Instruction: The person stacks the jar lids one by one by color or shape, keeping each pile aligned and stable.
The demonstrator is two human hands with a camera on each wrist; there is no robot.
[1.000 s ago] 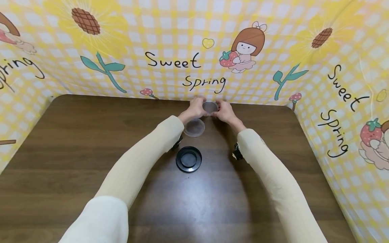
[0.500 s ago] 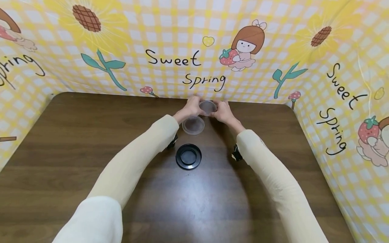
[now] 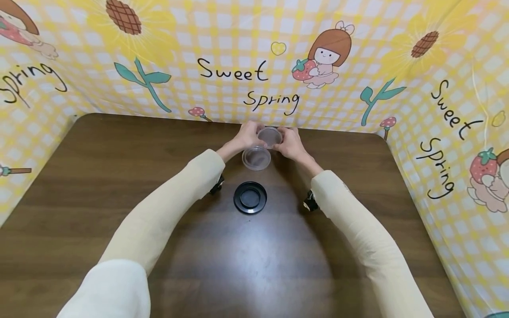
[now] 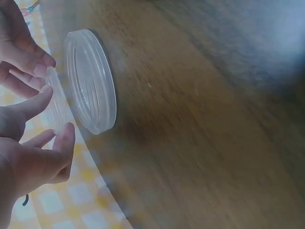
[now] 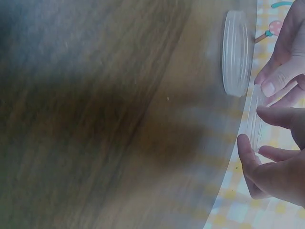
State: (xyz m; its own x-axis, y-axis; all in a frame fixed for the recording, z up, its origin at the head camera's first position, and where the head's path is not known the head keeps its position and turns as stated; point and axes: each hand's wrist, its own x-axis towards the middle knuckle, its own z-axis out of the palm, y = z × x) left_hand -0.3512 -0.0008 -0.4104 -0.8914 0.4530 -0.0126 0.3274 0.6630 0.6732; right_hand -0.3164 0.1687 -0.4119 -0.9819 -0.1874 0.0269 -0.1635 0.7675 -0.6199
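Observation:
A small clear round lid [image 3: 270, 138] is held between both hands at the far edge of the table. My left hand [image 3: 248, 134] pinches its left side, and my right hand [image 3: 291, 143] pinches its right side. In the left wrist view thumbs and fingertips meet the thin ribbed rim of this small lid [image 4: 56, 102]. Just nearer to me, a larger clear round lid [image 3: 256, 160] lies on the table, apart from the fingers; the right wrist view shows the ridged side of the larger lid [image 5: 236, 55]. A black round lid [image 3: 250, 198] with a raised inner ring lies closer still.
The brown wood-grain table [image 3: 159, 247] ends right behind the hands. A yellow-and-white checked cloth [image 3: 230, 39] with printed flowers and lettering hangs along its back and sides.
Both hands have shifted slightly left and a little toward me with the small lid between them. The larger clear lid and the black lid have stayed put, while the head view tilted slightly.

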